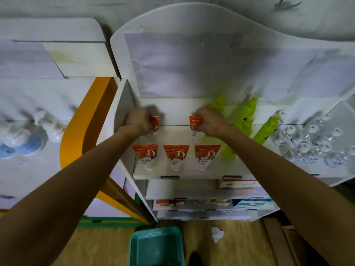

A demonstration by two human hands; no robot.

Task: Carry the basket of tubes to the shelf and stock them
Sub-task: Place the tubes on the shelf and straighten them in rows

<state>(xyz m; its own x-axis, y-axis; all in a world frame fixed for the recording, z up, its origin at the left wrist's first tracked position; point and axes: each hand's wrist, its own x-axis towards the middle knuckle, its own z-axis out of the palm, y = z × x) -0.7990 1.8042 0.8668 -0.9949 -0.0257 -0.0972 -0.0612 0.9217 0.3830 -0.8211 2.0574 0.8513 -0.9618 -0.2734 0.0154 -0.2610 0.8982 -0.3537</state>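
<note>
Below our arms the teal basket [156, 246] sits on the wooden floor, well under both hands, and we see no tubes in it. Our left hand [139, 120] is closed around the top of one tube [153, 129] at the back of the white shelf [178, 174]. Our right hand [210, 121] is closed on a second tube [196, 129] in the same back row. In front of the hands, three more tubes [176, 157] stand in a row near the shelf edge. Just right of our right hand stand green bottles [246, 114], and further right clear bottles [307, 143].
</note>
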